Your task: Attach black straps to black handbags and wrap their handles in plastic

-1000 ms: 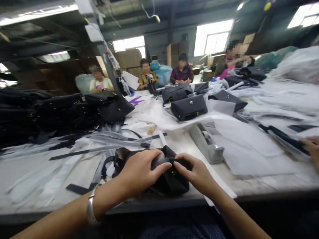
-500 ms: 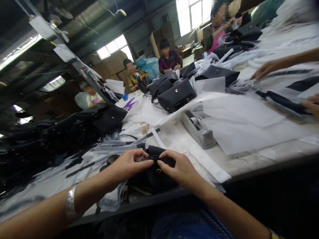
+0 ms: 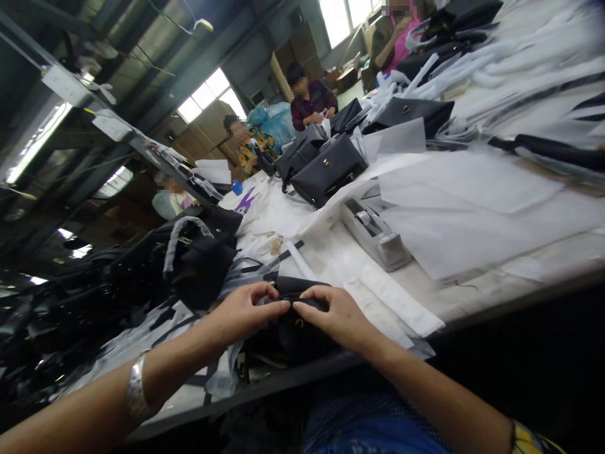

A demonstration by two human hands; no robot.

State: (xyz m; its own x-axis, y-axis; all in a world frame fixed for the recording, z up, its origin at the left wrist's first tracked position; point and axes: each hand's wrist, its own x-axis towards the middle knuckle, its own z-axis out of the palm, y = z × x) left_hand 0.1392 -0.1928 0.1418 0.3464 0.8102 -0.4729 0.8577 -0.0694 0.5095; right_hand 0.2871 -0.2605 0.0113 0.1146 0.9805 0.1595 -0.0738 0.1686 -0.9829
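A small black handbag (image 3: 297, 328) lies at the near edge of the table (image 3: 472, 296), right in front of me. My left hand (image 3: 246, 312), a silver bangle on its wrist, pinches the bag's top edge from the left. My right hand (image 3: 333, 315) pinches the same edge from the right, fingertips almost meeting the left ones. A small gold fitting shows on the bag's front, below my fingers. Clear plastic wrapping and black straps (image 3: 222, 372) lie under and left of the bag.
A grey tape dispenser (image 3: 375, 233) stands just beyond my hands on white paper sheets (image 3: 463, 202). Black handbags are piled at left (image 3: 189, 252) and stand mid-table (image 3: 326, 170). Several people sit at the far end. A wrapped black strap (image 3: 548, 151) lies at right.
The view has tilted and swung left. My hands stay on the bag, fingertips drawn closer together along its top edge. Another person's hands at the right have left the view.
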